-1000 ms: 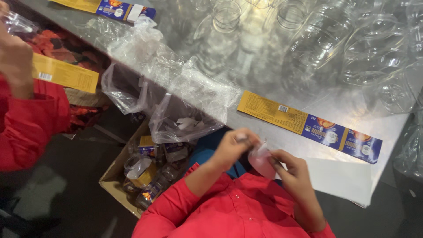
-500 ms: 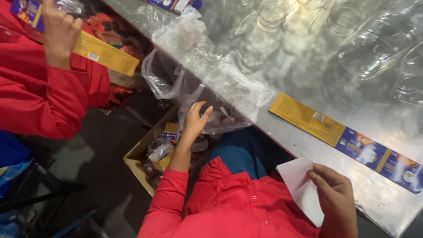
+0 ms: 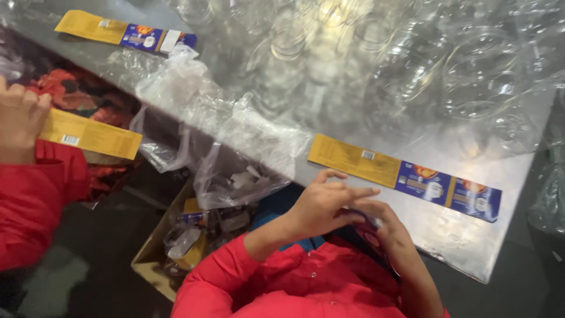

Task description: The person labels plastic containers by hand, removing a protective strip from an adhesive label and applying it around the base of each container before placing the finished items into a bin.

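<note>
My left hand (image 3: 321, 203) and my right hand (image 3: 385, 227) meet just in front of the table edge, above my red top. Between them is a dark blue and red label (image 3: 369, 237), mostly hidden by the fingers. My right hand holds it from below, and my left hand's fingers pinch its upper edge. A long yellow and blue label strip (image 3: 406, 176) lies flat on the metal table (image 3: 465, 247), just beyond my hands.
Several clear plastic jars (image 3: 412, 65) crowd the table. Crumpled clear plastic bags (image 3: 235, 153) hang over its edge above a cardboard box (image 3: 176, 247) of scraps. At the left, a co-worker's hand (image 3: 20, 118) in a red sleeve holds a yellow label (image 3: 88, 135). Another label strip (image 3: 126, 35) lies far left.
My left hand has come up from the bag and box below to join my right hand. The white sheet my right hand held is gone; a dark label is now between both hands.
</note>
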